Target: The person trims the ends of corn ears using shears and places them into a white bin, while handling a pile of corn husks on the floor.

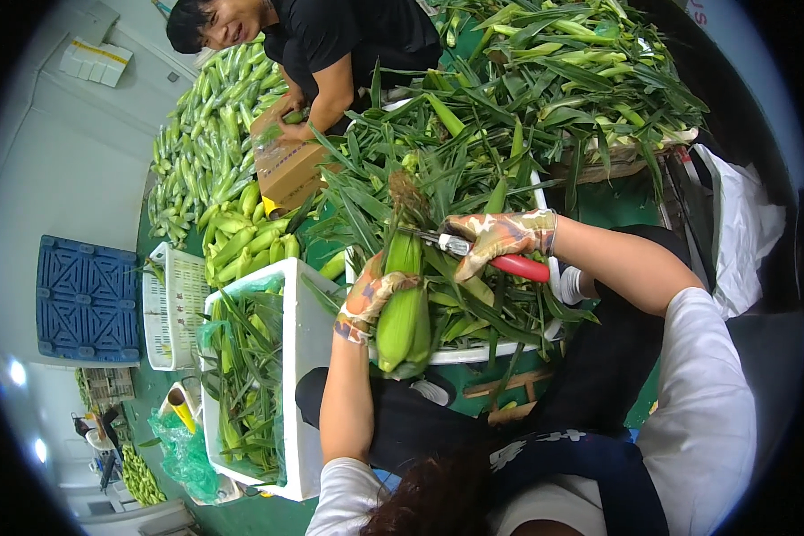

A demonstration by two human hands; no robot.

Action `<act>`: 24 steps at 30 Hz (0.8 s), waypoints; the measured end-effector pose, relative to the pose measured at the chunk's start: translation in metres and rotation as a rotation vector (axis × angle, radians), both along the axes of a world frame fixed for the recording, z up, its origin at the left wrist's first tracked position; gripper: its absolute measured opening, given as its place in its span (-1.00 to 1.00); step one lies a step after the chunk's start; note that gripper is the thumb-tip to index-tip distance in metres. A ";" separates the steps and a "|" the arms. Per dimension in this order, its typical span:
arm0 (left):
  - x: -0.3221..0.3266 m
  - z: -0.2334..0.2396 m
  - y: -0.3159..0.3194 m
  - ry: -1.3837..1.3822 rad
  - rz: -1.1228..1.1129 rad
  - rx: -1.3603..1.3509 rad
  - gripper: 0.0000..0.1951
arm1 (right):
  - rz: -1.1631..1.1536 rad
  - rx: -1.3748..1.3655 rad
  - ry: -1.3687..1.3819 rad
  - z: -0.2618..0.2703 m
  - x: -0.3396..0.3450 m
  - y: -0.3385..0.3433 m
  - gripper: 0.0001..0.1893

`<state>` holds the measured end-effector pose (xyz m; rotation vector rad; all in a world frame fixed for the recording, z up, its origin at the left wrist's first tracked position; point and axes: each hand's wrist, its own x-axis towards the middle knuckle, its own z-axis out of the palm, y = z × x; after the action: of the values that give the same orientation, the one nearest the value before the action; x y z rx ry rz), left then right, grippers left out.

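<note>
My left hand (375, 297), in a camouflage-patterned glove, grips an ear of corn in its green husk (400, 315). The ear's brown silk (407, 194) points away from me. My right hand (492, 241), gloved alike, is closed on red-handled pruning shears (519, 266), whose blades lie at the silk end of the ear. Whether the blades touch the husk I cannot tell. Beneath and beyond both hands spreads a heap of corn leaves and husks (429, 144) in a white-rimmed container (489, 353).
Left of me stands a white foam box (301, 375) of leafy corn, with a white crate (167, 301) behind it. Trimmed ears (241, 241) and bagged ears (208, 127) are piled farther off. A co-worker (348, 47) bends over a cardboard box (291, 167). More leafy corn (603, 74) lies far right.
</note>
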<state>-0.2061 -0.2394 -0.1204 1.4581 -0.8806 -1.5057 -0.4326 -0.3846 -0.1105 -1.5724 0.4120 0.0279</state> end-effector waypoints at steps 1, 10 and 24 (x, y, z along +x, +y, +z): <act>0.001 0.001 -0.001 0.023 -0.001 0.063 -0.40 | -0.015 0.009 -0.019 -0.004 0.003 0.002 -0.31; 0.017 -0.004 -0.025 -0.370 0.005 -0.121 -0.49 | -0.242 0.197 0.082 -0.026 0.031 0.015 -0.79; 0.038 -0.020 -0.038 -0.148 -0.036 -0.233 -0.28 | -0.002 -0.374 -0.149 -0.018 0.016 0.016 -0.67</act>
<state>-0.1686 -0.2771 -0.1409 1.4003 -1.1367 -1.2847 -0.4170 -0.3685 -0.1289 -1.9274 0.3129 -0.1760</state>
